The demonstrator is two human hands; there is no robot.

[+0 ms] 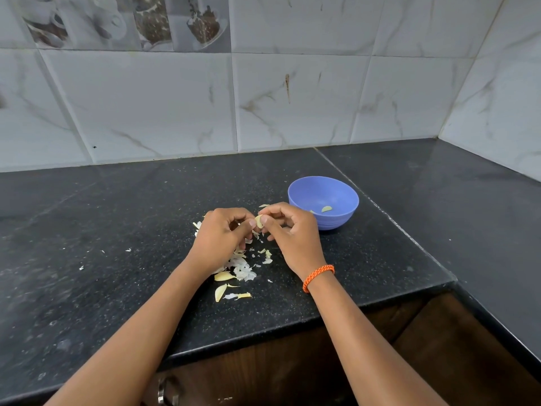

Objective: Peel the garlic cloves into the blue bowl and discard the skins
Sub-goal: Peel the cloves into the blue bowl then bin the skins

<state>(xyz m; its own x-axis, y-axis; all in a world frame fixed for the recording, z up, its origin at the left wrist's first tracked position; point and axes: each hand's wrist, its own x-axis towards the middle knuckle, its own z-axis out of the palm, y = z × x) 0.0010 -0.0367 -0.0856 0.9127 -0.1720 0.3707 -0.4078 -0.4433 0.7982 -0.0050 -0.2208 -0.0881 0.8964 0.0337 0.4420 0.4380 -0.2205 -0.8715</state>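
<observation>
A home kitchen: a black speckled stone countertop runs into a corner at two o'clock, backed by glossy marble-look wall tiles. At eleven o'clock a decorative tile shows cups and coffee beans. Dark wooden cabinet fronts sit below the counter at six o'clock, with a metal handle near seven

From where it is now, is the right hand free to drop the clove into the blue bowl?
Probably yes. The right hand pinches the clove with the left hand, the blue bowl sits just beyond, nothing between.
</observation>
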